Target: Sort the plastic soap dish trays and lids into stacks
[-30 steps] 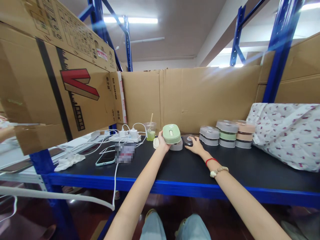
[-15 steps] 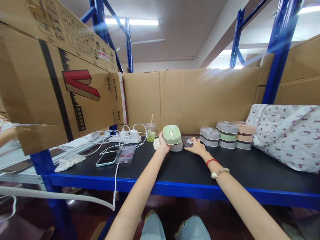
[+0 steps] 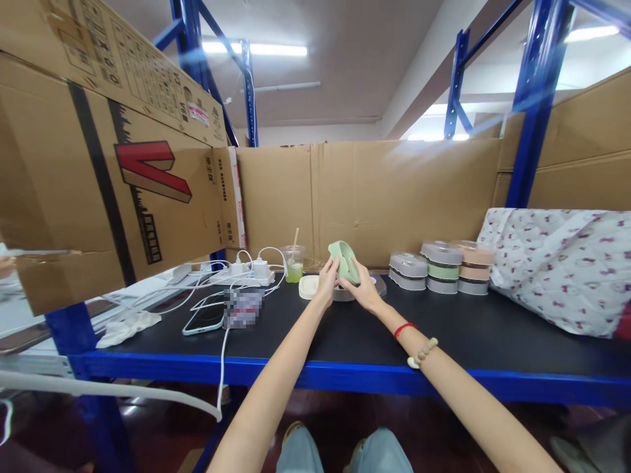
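My left hand [image 3: 327, 284] grips the left side of a light green plastic container part [image 3: 344, 257], which is tilted so that a dark hollow or gap shows. On its right side, my right hand [image 3: 363, 288] is closed around it with curled fingers. A grey piece [image 3: 344, 295] lies on the black surface just below, mostly hidden by both hands. Left of my left hand rests a cream-coloured oval piece [image 3: 308, 287]. Behind my right wrist is a dark see-through lid [image 3: 379, 285], partly covered by the hand.
Stacked grey, green and peach containers [image 3: 442, 269] stand to the right, before a patterned bag [image 3: 562, 269]. At left are a drink cup [image 3: 294, 266], a power strip [image 3: 266, 278] with tangled cables, a phone [image 3: 203, 320] and a tissue [image 3: 129, 328]. Cardboard [image 3: 394, 197] walls the back.
My right hand has left the see-through lid and come to the green part. The part has turned from top-up to a steep tilt, now held by both hands. The view has shifted slightly.
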`<state>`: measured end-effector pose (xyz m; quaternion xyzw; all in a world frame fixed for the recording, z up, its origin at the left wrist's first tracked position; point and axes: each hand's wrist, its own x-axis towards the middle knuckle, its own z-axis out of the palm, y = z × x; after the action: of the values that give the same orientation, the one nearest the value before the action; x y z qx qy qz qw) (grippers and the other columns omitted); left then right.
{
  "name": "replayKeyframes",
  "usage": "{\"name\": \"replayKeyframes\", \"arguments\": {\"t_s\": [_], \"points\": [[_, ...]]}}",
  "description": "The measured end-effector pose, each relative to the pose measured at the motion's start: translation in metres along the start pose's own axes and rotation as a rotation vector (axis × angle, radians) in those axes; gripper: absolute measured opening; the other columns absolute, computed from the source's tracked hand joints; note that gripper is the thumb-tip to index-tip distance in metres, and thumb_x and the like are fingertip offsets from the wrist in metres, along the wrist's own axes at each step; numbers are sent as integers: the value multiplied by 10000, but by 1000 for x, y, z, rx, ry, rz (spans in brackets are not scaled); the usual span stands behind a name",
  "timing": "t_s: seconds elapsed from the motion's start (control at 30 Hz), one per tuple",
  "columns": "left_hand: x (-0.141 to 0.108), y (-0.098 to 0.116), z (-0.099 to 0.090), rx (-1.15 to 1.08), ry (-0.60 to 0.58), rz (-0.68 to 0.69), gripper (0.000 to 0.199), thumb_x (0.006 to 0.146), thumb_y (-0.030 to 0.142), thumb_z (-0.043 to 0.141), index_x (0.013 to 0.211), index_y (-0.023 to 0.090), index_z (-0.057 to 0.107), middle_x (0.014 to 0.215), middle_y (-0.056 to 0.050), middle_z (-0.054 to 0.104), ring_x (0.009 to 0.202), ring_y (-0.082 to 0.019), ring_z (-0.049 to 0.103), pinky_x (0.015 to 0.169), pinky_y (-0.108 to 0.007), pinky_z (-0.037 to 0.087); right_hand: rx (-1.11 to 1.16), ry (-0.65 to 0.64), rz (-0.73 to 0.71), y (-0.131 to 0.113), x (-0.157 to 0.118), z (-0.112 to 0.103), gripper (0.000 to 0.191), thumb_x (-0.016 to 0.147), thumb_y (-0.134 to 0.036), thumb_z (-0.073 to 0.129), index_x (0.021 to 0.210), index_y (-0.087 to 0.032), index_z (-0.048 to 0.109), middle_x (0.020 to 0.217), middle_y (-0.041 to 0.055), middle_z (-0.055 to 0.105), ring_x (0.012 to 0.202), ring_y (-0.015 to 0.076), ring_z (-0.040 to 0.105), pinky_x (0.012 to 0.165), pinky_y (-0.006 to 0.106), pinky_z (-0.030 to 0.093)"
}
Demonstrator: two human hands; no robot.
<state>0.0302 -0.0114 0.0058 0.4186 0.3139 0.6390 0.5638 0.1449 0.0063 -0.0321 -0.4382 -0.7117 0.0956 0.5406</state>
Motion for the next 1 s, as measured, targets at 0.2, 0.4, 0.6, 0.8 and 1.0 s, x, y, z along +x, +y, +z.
{"name": "replayKeyframes", "arguments": {"t_s": [0.2, 0.4, 0.6, 0.8, 1.0], "points": [[2, 1, -2, 13, -46, -7, 188, 763, 272, 614, 885, 154, 694, 950, -61, 679, 572, -90, 582, 508, -190, 465, 78, 86, 77, -7, -1, 3, 602, 686, -498, 578, 1208, -203, 525, 1177, 105, 528, 1185, 248, 478, 1017, 402, 369], [2, 1, -2, -22, -44, -26, 205, 723, 311, 665, 793, 120, 687, 863, -98, 674, 652, -150, 625, 525, -209, 462, 35, 105, 64, -11, -1, 0, 509, 691, -430, 609, 1155, -226, 562, 1136, 85, 538, 1178, 237, 482, 1019, 379, 368], [2, 4, -1, -98, -16, -86, 162, 766, 266, 622, 834, 129, 677, 750, -77, 670, 646, -146, 637, 524, -193, 444, -40, 142, -6, -11, -3, 0, 639, 588, -354, 710, 1191, -249, 526, 1162, 78, 459, 1190, 237, 463, 1028, 376, 371], [-5, 9, 2, -111, -164, -179, 311, 864, 385, 496, 883, 138, 684, 704, -72, 672, 753, -177, 657, 679, -248, 506, -31, 134, -74, -13, -5, -1, 672, 555, -343, 734, 1177, -220, 511, 1156, 88, 445, 1182, 235, 460, 1033, 377, 369], [-3, 10, 0, -243, -214, -202, 349, 894, 393, 438, 814, 129, 653, 740, -75, 673, 795, -176, 654, 745, -266, 503, -23, 94, -100, -13, -4, -3, 612, 595, -406, 710, 1145, -207, 531, 1142, 89, 483, 1153, 234, 482, 1018, 382, 372]]}}
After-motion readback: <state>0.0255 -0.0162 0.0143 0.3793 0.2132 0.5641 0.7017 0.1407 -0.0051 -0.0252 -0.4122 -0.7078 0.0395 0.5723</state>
